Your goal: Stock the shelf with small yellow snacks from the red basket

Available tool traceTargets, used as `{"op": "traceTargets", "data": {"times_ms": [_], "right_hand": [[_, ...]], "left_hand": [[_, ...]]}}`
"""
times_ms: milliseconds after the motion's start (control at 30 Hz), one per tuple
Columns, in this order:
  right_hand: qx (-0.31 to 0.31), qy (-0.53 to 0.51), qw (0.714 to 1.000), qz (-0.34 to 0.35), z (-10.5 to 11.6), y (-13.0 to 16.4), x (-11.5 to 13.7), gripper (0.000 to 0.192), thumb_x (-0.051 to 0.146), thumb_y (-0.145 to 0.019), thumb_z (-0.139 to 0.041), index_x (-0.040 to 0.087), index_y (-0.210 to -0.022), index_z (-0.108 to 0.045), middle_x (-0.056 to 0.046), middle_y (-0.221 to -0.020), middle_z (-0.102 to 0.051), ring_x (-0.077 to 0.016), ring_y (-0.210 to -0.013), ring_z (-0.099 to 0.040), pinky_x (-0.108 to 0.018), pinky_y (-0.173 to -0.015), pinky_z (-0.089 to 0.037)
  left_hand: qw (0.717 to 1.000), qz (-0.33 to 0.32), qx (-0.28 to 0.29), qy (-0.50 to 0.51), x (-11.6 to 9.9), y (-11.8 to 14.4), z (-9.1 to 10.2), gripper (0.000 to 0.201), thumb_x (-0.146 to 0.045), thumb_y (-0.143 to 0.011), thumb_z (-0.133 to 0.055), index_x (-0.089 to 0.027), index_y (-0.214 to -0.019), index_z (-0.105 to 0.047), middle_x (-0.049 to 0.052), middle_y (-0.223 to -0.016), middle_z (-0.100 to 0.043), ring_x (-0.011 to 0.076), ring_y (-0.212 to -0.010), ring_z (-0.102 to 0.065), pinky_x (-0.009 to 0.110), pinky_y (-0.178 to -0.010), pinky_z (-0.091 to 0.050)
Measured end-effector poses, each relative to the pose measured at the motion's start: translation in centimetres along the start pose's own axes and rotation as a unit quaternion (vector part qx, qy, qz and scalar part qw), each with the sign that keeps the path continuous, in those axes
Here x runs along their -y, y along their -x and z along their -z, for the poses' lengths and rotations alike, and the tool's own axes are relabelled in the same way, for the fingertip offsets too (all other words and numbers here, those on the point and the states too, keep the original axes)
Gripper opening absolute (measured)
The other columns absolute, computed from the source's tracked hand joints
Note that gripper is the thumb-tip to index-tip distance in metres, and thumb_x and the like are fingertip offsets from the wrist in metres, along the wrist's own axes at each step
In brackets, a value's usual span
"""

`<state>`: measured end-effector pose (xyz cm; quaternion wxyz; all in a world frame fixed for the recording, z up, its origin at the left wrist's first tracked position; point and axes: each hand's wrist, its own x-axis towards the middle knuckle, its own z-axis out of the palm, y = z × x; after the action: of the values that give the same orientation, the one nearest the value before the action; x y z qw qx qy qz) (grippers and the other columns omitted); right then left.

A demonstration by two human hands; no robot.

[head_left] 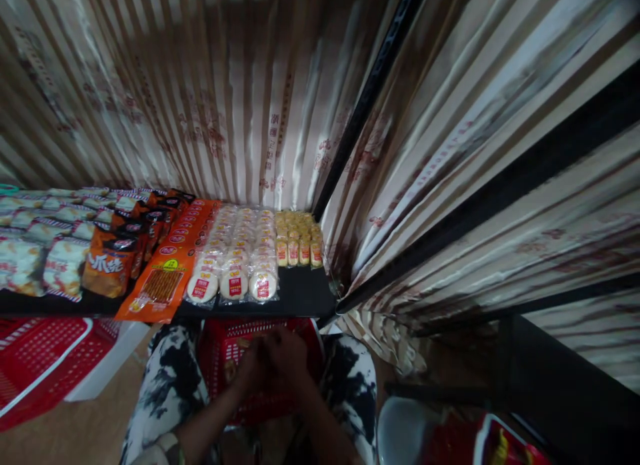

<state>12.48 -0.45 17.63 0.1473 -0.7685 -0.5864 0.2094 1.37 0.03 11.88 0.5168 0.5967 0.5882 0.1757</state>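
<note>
Black shelf (300, 293) carries rows of snack packs: white bags (60, 268), orange packets (163, 278), round cakes (233, 284), yellow pastries (299, 242).

Left hand (255, 365) and right hand (287, 357) meet low at centre, forearms converging; fingers apparently curled, blurred.

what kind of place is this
Most likely a small shop or stall being stocked. Rows of packaged snacks lie in neat lines on a black shelf, and both hands are over a red shopping basket on the person's lap. Striped curtains hang behind.
</note>
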Motion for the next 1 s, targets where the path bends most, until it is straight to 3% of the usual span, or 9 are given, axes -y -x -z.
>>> {"op": "traceTargets", "data": {"times_ms": [167,300,467,733,867,1000], "right_hand": [[-0.043,0.012,0.999,0.021,1.9,-0.1,1.1,0.021,0.028,-0.084,-0.044,0.025,-0.084,-0.065,-0.001,-0.070,-0.068,-0.0154,-0.064,-0.061,-0.022,-0.057,-0.033],[-0.037,-0.030,0.999,0.005,2.9,-0.3,1.4,0.018,0.029,-0.080,-0.048,0.027,-0.084,-0.065,0.004,-0.061,-0.063,-0.0131,-0.059,-0.058,-0.021,-0.053,-0.030],[-0.037,-0.075,0.996,0.016,3.9,-0.3,1.1,0.020,0.031,-0.081,-0.048,0.026,-0.087,-0.066,0.003,-0.062,-0.063,-0.0125,-0.060,-0.057,-0.020,-0.056,-0.034],[-0.075,-0.196,0.977,0.035,4.8,0.0,0.3,0.039,0.037,-0.084,-0.043,0.019,-0.115,-0.057,0.004,-0.057,-0.057,-0.0118,-0.054,-0.054,-0.020,-0.057,-0.041],[-0.110,-0.261,0.959,0.023,4.6,0.4,0.1,0.035,0.034,-0.081,-0.045,0.016,-0.110,-0.055,0.001,-0.068,-0.062,-0.0127,-0.060,-0.058,-0.022,-0.061,-0.046],[-0.133,-0.256,0.957,0.034,4.8,0.8,0.1,0.027,0.032,-0.078,-0.048,0.017,-0.097,-0.058,-0.003,-0.079,-0.064,-0.0144,-0.068,-0.060,-0.025,-0.065,-0.049]], "left_hand": [[0.997,-0.048,-0.058,0.005,-1.5,1.4,0.5,0.017,-0.028,-0.087,-0.038,-0.020,-0.095,-0.050,0.006,-0.091,-0.065,0.0188,-0.081,-0.061,0.028,-0.070,-0.042],[0.995,-0.071,-0.073,-0.013,-2.7,2.3,1.1,0.021,-0.035,-0.088,-0.036,-0.019,-0.092,-0.051,0.005,-0.083,-0.064,0.0185,-0.076,-0.060,0.029,-0.069,-0.042],[0.990,-0.116,-0.081,0.022,-3.9,3.3,1.7,0.023,-0.031,-0.086,-0.038,-0.018,-0.100,-0.052,0.006,-0.095,-0.065,0.0191,-0.088,-0.061,0.030,-0.078,-0.043],[0.980,-0.147,-0.097,0.092,-5.5,3.8,2.1,0.030,-0.026,-0.084,-0.039,-0.016,-0.108,-0.054,0.008,-0.104,-0.065,0.0186,-0.095,-0.060,0.030,-0.084,-0.044],[0.977,-0.152,-0.105,0.109,-6.5,3.3,1.9,0.032,-0.028,-0.084,-0.041,-0.015,-0.110,-0.053,0.010,-0.103,-0.065,0.0198,-0.095,-0.061,0.033,-0.085,-0.045],[0.972,-0.167,-0.123,0.113,-7.4,2.7,1.7,0.028,-0.027,-0.083,-0.042,-0.015,-0.106,-0.054,0.011,-0.104,-0.066,0.0202,-0.096,-0.061,0.034,-0.087,-0.045]]}}
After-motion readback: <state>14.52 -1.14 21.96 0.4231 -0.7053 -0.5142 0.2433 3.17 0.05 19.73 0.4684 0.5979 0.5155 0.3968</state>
